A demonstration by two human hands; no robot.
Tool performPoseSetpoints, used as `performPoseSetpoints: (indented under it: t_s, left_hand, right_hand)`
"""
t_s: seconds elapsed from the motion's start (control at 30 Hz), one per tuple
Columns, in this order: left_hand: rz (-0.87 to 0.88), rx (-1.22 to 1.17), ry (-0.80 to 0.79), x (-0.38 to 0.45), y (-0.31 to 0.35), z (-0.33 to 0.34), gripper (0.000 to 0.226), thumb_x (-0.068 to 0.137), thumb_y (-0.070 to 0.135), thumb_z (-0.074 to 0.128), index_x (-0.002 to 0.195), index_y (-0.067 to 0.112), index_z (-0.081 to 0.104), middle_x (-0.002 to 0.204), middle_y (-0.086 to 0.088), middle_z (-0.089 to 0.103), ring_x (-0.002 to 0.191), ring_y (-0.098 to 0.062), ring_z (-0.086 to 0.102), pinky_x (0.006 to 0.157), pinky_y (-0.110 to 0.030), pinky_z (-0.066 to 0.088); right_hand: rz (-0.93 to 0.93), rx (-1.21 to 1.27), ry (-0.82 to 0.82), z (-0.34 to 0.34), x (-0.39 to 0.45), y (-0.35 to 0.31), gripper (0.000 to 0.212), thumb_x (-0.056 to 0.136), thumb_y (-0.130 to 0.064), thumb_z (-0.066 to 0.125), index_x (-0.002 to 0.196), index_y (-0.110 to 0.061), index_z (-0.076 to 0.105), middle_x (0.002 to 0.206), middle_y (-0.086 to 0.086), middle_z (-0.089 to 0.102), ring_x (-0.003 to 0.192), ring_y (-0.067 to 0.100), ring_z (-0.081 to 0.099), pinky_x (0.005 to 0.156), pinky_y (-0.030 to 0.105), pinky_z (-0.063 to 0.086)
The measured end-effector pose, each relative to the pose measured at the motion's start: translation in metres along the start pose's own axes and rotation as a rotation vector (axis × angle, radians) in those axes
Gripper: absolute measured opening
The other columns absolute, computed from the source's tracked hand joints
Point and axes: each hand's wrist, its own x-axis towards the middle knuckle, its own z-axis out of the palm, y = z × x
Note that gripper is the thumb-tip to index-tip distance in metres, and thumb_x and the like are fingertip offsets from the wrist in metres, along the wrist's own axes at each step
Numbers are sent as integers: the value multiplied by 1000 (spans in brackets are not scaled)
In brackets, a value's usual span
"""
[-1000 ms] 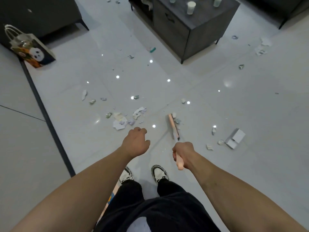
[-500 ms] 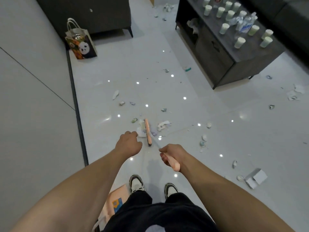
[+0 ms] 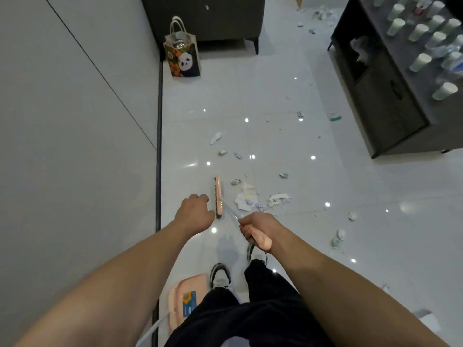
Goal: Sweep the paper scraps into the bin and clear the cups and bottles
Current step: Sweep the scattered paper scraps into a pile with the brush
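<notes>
Head view: a person stands on a glossy white tiled floor (image 3: 275, 101), looking down past both forearms. The right hand (image 3: 258, 230) has its grip wrapped tight around the pink handle end of a broom (image 3: 218, 197), whose pink head with dark bristles rests on the tiles just ahead of the left hand (image 3: 194, 214). The left hand's grip is curled loosely and holds nothing, its knuckles close beside the broom head. Paper scraps (image 3: 246, 200) lie bunched on the tiles just right of the broom head, with more bits scattered ahead and out to the right. A pink dustpan (image 3: 183, 300) sits on the floor by the person's left shoe (image 3: 220, 275). Against the grey wall ahead stands a paper gift bag (image 3: 183, 58) printed with a panda, in front of a dark cabinet. At upper right, a dark low surface (image 3: 390, 78) carries rows of pale green paper cups (image 3: 421, 62) and what look like clear plastic bottles (image 3: 451, 50), blurred at the frame edge.
</notes>
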Motion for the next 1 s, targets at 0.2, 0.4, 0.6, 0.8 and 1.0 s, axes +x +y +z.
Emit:
performPoseSetpoints:
  t_s: [0.2,0.4,0.6,0.8,1.0]
  left_hand:
    - [-52,23,-3,24,20,4,52,90,36,53,138,16,46,134,-9,47,121,-28,45,88,-34,41]
    - [-15,84,-75,68,76,11,52,90,34,52,137,13,47,130,-10,48,117,-29,46,89,-33,41]
    - [165,183,-162,101,163,26,53,90,34,53,139,16,44,139,-10,45,126,-30,41,96,-37,39]
    - [362,309,-190,118,240,36,53,90,33,54,139,14,46,137,-12,47,124,-30,45,98,-37,39]
    - [475,392,-256,118,280,48,53,90,34,53,139,15,45,139,-11,46,124,-29,44,98,-38,40]
  right_hand:
    - [34,138,-21,-20,39,-39,15,97,3,50,112,0,51,71,10,48,38,10,44,33,16,40]
    - [25,141,94,-89,52,-66,4,92,7,55,93,3,57,68,14,54,31,12,45,32,18,37]
    - [-36,288,260,-142,32,-71,9,85,12,60,92,7,63,75,20,58,34,16,47,35,20,41]
    - [-54,501,365,-201,13,-69,21,85,14,61,106,12,62,81,23,58,32,17,47,35,19,41]
    - [-83,614,513,-227,5,-61,17,84,13,58,100,7,61,67,18,57,33,19,47,36,21,41]
